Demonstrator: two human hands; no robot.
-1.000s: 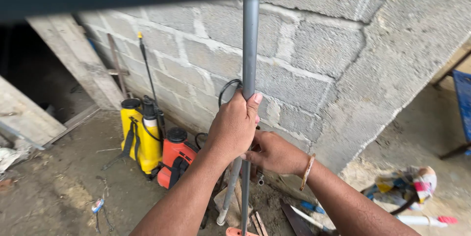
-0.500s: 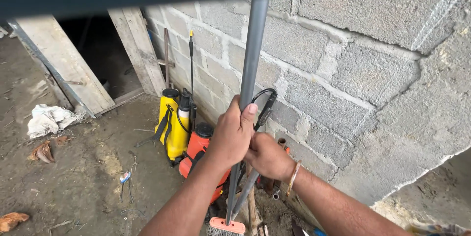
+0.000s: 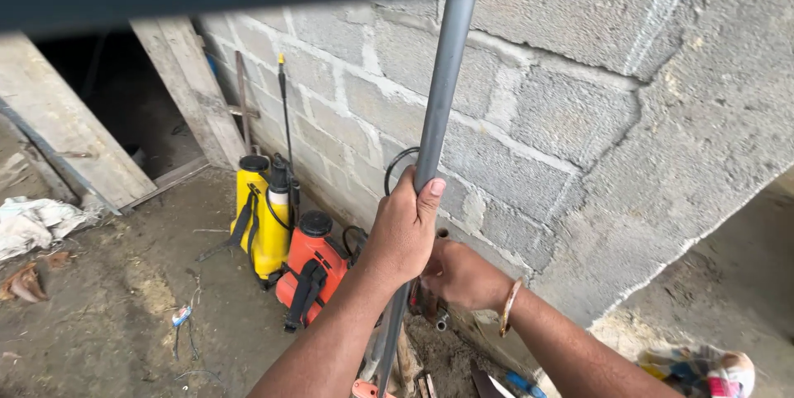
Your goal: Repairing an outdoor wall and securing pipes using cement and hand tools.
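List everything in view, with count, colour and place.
pipe: 1, grey, upright before the wall
block wall: 1, grey, behind
yellow sprayer tank: 1, yellow, at the wall's foot
orange sprayer tank: 1, orange, right of the yellow one
planks: 2, pale wood, leaning at left
cloth: 1, white, ground at far left
bangle: 1, gold, right wrist
left hand: 1, gripping the pipe
right hand: 1, lower, beside the pipe

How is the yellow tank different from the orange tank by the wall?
The yellow tank is taller and stands farther from the hands; the orange tank is shorter, squatter and nearer. The yellow one has a long wand rising beside it; the orange one shows none. Both have dark straps and sit by the block wall.
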